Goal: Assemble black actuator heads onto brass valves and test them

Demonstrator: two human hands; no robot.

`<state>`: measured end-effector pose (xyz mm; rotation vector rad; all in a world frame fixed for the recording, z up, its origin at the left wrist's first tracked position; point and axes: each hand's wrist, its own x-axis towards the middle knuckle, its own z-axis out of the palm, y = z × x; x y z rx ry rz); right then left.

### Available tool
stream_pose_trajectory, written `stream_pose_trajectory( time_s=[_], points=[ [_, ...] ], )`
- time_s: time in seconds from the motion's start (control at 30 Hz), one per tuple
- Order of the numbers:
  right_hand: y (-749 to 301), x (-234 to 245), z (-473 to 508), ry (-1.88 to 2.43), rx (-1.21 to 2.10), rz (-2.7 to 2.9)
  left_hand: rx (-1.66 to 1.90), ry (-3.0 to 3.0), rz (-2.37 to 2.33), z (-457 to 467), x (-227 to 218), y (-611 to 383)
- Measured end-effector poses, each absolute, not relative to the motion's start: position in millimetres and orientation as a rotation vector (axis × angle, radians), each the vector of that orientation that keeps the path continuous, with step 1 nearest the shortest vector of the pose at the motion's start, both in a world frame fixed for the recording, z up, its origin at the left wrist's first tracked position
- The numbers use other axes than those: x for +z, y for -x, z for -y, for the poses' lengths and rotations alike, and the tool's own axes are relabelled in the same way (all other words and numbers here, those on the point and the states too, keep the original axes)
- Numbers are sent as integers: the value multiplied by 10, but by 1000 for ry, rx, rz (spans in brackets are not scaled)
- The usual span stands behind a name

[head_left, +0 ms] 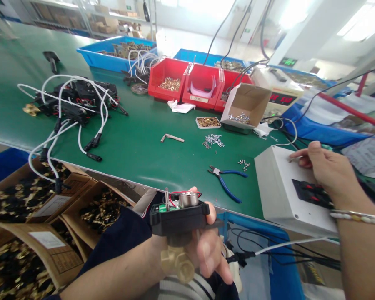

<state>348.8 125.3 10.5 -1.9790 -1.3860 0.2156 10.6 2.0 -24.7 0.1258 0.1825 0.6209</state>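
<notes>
My left hand (pixel 208 250) is closed around a motorized brass valve (pixel 179 221), held above my lap at the table's front edge. Its black housing is uncovered on top, showing a green circuit board, a round metal motor and red wires; the brass body hangs below. On the grey control box (pixel 275 187), my right hand (pixel 334 171) has its fingertips closed on a small metal toggle switch (pixel 290 159). Black and red terminals (pixel 312 193) sit beneath my right wrist. A plugged cable connector (pixel 240 258) hangs below the valve.
Blue-handled cutters (pixel 228 179), loose screws (pixel 214 141) and a hex key (pixel 171 137) lie on the green table. Red bins (pixel 167 87) and a power supply (pixel 278 93) stand behind. Wired black units (pixel 78 100) are at left, above cartons of valve parts (pixel 56 250).
</notes>
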Motion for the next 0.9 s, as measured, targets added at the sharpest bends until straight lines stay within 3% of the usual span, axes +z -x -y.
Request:
stream_pose_trajectory(
  time_s=[0.23, 0.37, 0.6, 0.67, 0.73, 0.8, 0.9],
  points=[
    [-3444, 128, -1212, 1960, 255, 1394, 672, -115, -135, -8, -216, -63],
    [-3446, 112, -1251, 1914, 251, 1389, 774, -136, -432, 16, -51, -23],
    [-3199, 337, -800, 1548, -106, 1261, 900, -411, -749, 60, -34, -52],
    [-2942, 377, -427, 1452, 86, 1377, 939, -496, -846, 50, -15, -10],
    [-2689, 305, -42, 1498, 585, 1826, 944, -578, -925, 34, 16, 39],
    [-2510, 94, 275, 1422, 979, 2128, 908, -633, -947, 21, 49, 72],
    [-2449, -395, 559, 1588, 1234, 2320, 837, -642, -900, 14, 89, 74]
  ],
)
